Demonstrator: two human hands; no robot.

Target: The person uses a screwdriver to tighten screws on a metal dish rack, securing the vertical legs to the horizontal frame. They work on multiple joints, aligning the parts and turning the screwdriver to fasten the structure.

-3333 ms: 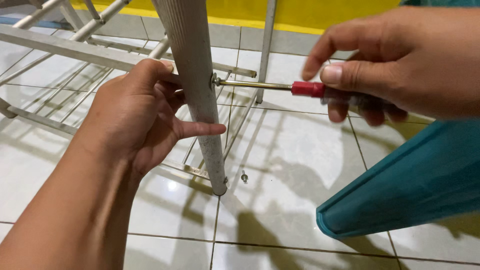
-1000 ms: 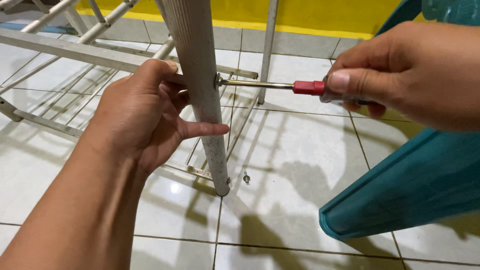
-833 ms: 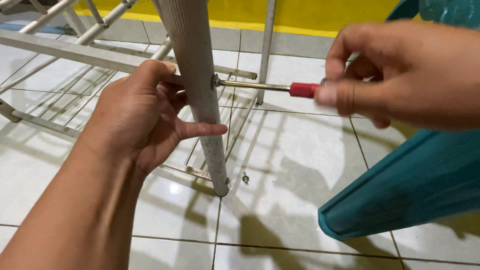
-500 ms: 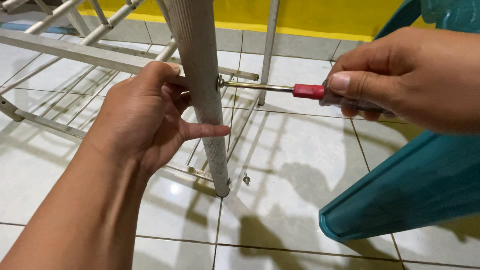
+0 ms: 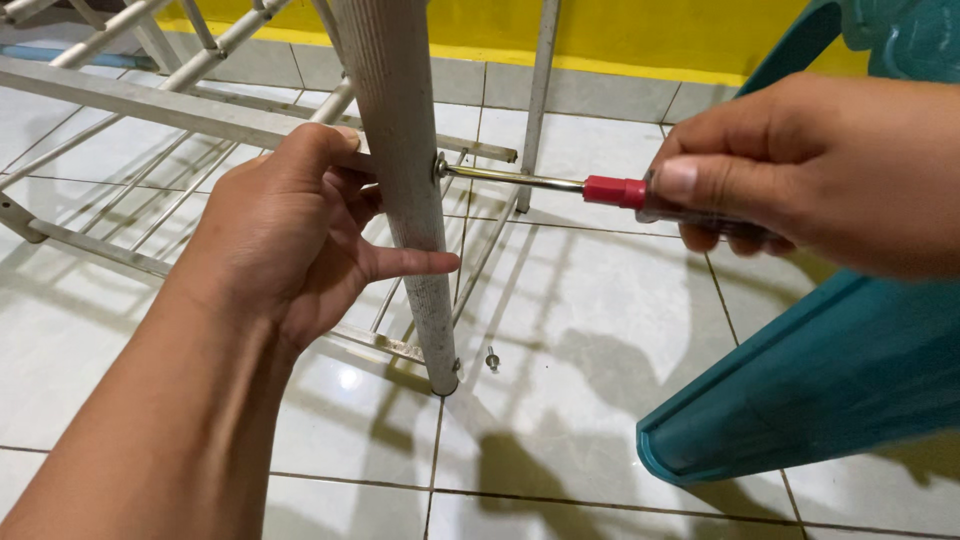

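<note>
The right hand (image 5: 830, 165) pinches a screwdriver (image 5: 600, 188) by its red-collared handle, thumb pressed flat along the top, shaft level and its tip seated in a screw (image 5: 441, 167) on the right face of the grey ribbed upright leg (image 5: 400, 180). The left hand (image 5: 300, 235) is clasped about that leg from the left, level with the screw, index finger (image 5: 415, 264) reaching across its front just below. To drive well, I judge the shaft should stay square to the leg, pushed firmly inward, while the left hand braces against that push. A loose screw (image 5: 492, 357) lies on the tiled floor (image 5: 600, 330) just right of the leg's foot; a teal plastic chair (image 5: 830, 380) stands further right
</note>
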